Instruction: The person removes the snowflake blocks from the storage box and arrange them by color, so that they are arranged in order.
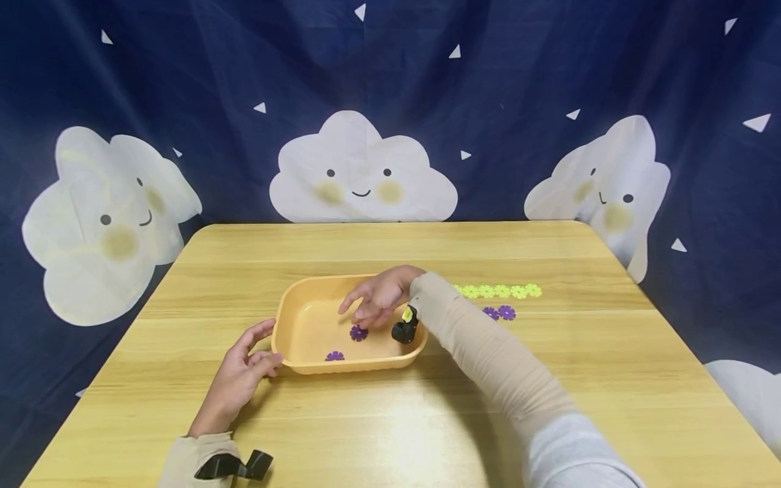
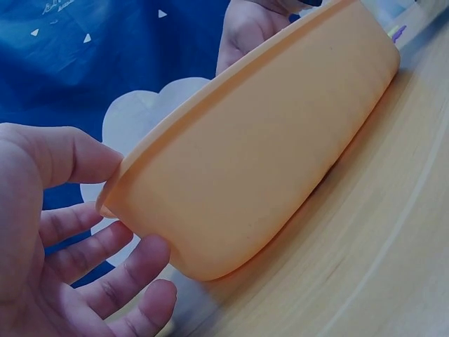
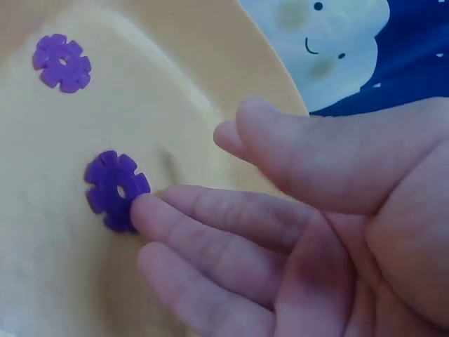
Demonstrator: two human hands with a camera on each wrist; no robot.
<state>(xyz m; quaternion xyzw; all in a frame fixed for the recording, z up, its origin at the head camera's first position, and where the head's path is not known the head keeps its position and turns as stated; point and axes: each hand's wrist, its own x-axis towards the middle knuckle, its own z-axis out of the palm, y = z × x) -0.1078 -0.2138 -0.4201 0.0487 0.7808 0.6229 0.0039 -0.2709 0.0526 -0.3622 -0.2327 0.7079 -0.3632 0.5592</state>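
An orange plastic basin (image 1: pixel 305 332) stands on the table, with my left hand (image 1: pixel 241 369) at its left end. In the left wrist view, the thumb lies on the basin's rim (image 2: pixel 168 123) and the fingers bend beneath it, holding it. My right hand (image 1: pixel 384 295) reaches down inside the basin, its fingers extended and the thumb apart. One fingertip meets the edge of a purple snowflake-shaped plastic piece (image 3: pixel 105 186), seen in the right wrist view. A second purple piece (image 3: pixel 62 63) lies farther off on the basin floor. Nothing is gripped in the right hand.
A row of several yellow-green snowflake pieces (image 1: pixel 502 291) lies right of the basin. Nearer me are purple pieces (image 1: pixel 506 312), partly hidden by my right forearm. A dark blue curtain (image 1: pixel 390 74) with cloud prints hangs behind the wooden table (image 1: pixel 342 434).
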